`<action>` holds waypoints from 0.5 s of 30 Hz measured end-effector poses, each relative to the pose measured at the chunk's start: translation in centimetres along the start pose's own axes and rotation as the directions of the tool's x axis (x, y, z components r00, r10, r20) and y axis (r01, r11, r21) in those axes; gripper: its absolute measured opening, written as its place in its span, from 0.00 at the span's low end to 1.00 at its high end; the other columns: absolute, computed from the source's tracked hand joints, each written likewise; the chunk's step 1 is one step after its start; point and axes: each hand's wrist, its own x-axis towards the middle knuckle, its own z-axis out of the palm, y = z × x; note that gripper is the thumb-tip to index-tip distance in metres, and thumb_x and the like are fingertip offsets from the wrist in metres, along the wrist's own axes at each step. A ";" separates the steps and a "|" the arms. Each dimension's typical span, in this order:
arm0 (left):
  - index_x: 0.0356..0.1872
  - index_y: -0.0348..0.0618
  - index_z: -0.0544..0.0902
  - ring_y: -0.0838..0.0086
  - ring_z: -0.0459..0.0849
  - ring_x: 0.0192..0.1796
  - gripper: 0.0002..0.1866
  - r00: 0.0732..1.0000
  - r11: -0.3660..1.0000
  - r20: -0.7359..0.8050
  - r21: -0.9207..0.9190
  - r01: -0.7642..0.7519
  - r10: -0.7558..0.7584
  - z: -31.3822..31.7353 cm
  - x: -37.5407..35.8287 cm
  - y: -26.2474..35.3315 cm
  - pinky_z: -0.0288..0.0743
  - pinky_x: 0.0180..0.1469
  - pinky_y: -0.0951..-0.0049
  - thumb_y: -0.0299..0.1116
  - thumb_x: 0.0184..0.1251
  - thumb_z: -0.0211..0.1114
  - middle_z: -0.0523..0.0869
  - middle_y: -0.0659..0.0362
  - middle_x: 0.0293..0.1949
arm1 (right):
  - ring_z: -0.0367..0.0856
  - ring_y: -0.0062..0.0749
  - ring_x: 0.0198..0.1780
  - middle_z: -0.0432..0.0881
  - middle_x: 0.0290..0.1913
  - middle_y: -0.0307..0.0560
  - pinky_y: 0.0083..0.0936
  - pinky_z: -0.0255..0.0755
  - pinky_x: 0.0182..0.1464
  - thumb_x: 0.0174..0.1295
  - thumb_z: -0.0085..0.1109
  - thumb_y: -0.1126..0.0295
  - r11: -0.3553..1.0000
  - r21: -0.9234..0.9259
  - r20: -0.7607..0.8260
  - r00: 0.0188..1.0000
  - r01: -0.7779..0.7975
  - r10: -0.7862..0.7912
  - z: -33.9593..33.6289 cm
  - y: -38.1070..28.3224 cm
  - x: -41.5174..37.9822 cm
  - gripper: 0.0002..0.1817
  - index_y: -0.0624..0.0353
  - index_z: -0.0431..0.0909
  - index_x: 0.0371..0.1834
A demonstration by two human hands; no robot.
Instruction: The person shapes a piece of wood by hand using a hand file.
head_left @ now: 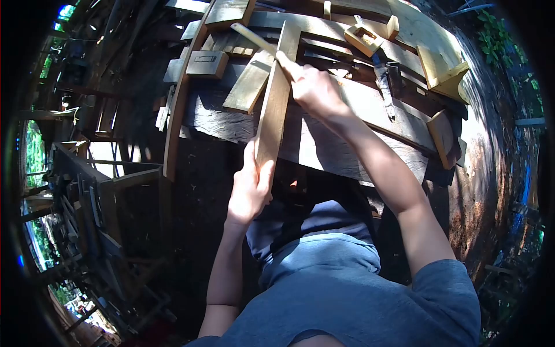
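A long narrow wooden slat lies lengthwise across the workbench, its near end over the bench's front edge. My left hand grips that near end from below. My right hand rests on the slat near its middle and holds a thin wooden stick that points up and to the left across the slat. A flat wooden board lies just left of the slat.
The bench holds several wood offcuts: a small block at the left, angled wedges at the right, a small wooden piece and a dark metal tool behind my right hand. A wooden frame stands in shadow at the left.
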 end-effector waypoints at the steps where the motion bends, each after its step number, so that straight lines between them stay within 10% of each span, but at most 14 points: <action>1: 0.73 0.47 0.57 0.76 0.78 0.16 0.28 0.999 0.998 -0.016 0.056 -0.038 0.039 0.3 -0.1 -0.1 0.74 0.19 0.75 0.32 0.75 0.53 0.78 0.57 0.20 | 0.87 0.49 0.37 0.85 0.40 0.58 0.43 0.82 0.39 0.66 0.43 0.70 0.993 -0.118 -0.037 0.999 -0.009 0.004 0.3 0.3 1.6 0.34 0.38 0.55 0.78; 5: 0.72 0.46 0.57 0.76 0.78 0.15 0.28 0.999 0.999 0.007 -0.004 0.038 -0.038 0.0 -0.2 0.5 0.73 0.20 0.74 0.32 0.75 0.54 0.79 0.57 0.20 | 0.88 0.49 0.38 0.85 0.41 0.59 0.43 0.83 0.38 0.66 0.43 0.70 0.996 -0.066 0.041 0.997 -0.064 0.067 0.4 0.3 2.2 0.34 0.39 0.54 0.78; 8: 0.70 0.45 0.59 0.42 0.85 0.37 0.27 0.988 0.984 -0.049 0.109 -0.141 0.147 0.5 0.4 -1.9 0.79 0.36 0.55 0.30 0.73 0.56 0.83 0.36 0.34 | 0.86 0.51 0.36 0.83 0.44 0.59 0.44 0.82 0.41 0.66 0.42 0.72 1.000 0.009 0.045 0.999 -0.021 0.021 -0.2 -1.5 -3.5 0.34 0.37 0.55 0.77; 12: 0.69 0.40 0.60 0.40 0.83 0.43 0.26 0.994 0.990 -0.076 0.120 -0.068 0.078 1.3 0.3 -1.6 0.80 0.38 0.53 0.30 0.73 0.56 0.83 0.34 0.37 | 0.85 0.54 0.39 0.83 0.45 0.59 0.46 0.80 0.45 0.66 0.44 0.69 0.998 0.005 0.008 0.998 -0.060 0.060 -0.6 -0.8 -2.2 0.33 0.34 0.58 0.76; 15: 0.71 0.46 0.59 0.74 0.80 0.17 0.26 0.999 1.000 -0.043 0.000 -0.006 0.006 1.0 0.2 -0.8 0.75 0.19 0.74 0.34 0.75 0.54 0.79 0.57 0.20 | 0.85 0.55 0.40 0.83 0.45 0.60 0.46 0.80 0.44 0.68 0.45 0.67 0.990 -0.002 -0.035 0.989 -0.142 0.142 0.6 1.3 4.6 0.30 0.37 0.60 0.75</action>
